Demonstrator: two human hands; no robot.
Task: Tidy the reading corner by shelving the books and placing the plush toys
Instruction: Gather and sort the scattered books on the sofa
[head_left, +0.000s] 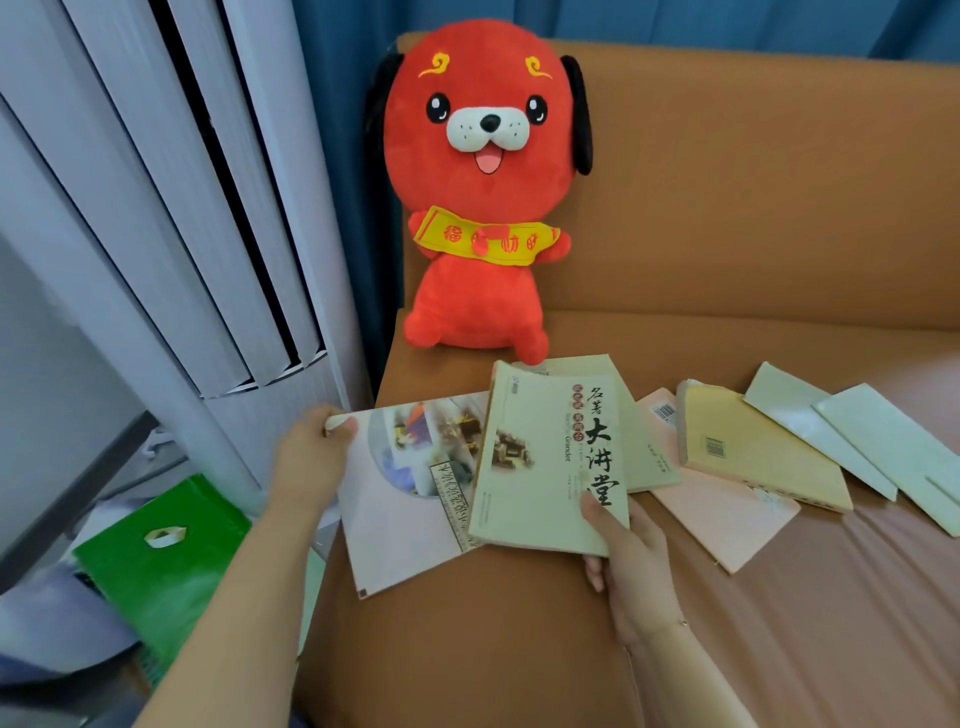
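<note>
On the orange sofa (727, 208), left hand (311, 457) grips the pink book (395, 514), right hand (628, 566) the cream book (540, 467); gathering underway, stacking them comes next.

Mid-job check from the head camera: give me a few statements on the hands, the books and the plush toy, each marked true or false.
1. The left hand grips the far corner of the pink picture-cover book. True.
2. The right hand is empty. False: it pinches the near edge of the cream book with black characters, thumb on the cover.
3. The red plush dog lies face down on the seat. False: it sits upright against the sofa backrest.
4. The cream book overlaps the pink picture-cover book. True.
5. All the books are stacked in one neat pile. False: several more lie spread out to the right, such as the thick yellow book.
</note>
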